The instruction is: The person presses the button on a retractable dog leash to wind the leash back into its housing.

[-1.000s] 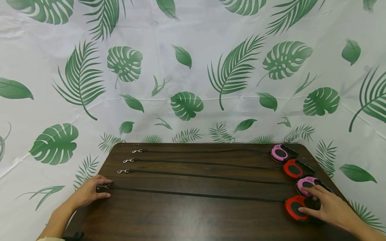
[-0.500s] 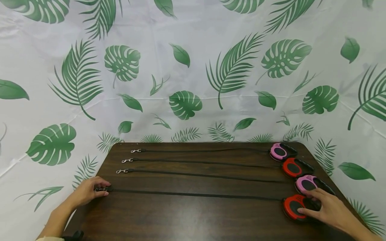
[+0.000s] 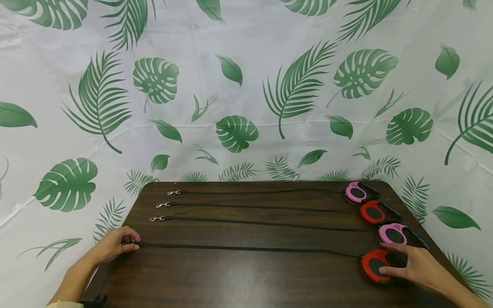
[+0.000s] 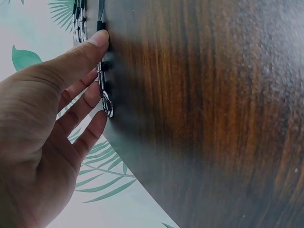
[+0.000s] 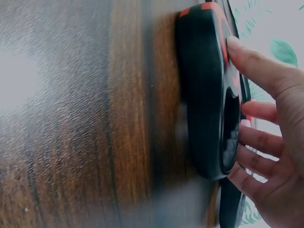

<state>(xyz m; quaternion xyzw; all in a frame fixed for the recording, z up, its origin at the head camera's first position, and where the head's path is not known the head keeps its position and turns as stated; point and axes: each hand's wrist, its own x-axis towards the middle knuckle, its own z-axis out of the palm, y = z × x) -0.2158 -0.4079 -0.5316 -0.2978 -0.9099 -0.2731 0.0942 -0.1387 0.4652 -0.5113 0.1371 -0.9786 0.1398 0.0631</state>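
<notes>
Four retractable leashes lie stretched side by side across a dark wooden table (image 3: 239,280). The nearest one has a red housing (image 3: 370,264) (image 5: 204,95) at the right and a black strap (image 3: 246,248) running left to a metal clip (image 4: 103,95). My left hand (image 3: 131,241) (image 4: 97,78) pinches that clip between thumb and fingers at the table's left edge. My right hand (image 3: 389,259) (image 5: 240,95) grips the red housing, thumb on its face and fingers round the black handle.
Farther back lie a pink housing (image 3: 390,234), a red housing (image 3: 372,212) and another pink housing (image 3: 355,193), their straps ending in clips (image 3: 155,219) at the left. A white leaf-print cloth (image 3: 246,85) hangs behind and around the table.
Both hands have drawn the nearest leash slightly toward me. The right fingers have come off the neighbouring pink housing. The other leashes have not moved.
</notes>
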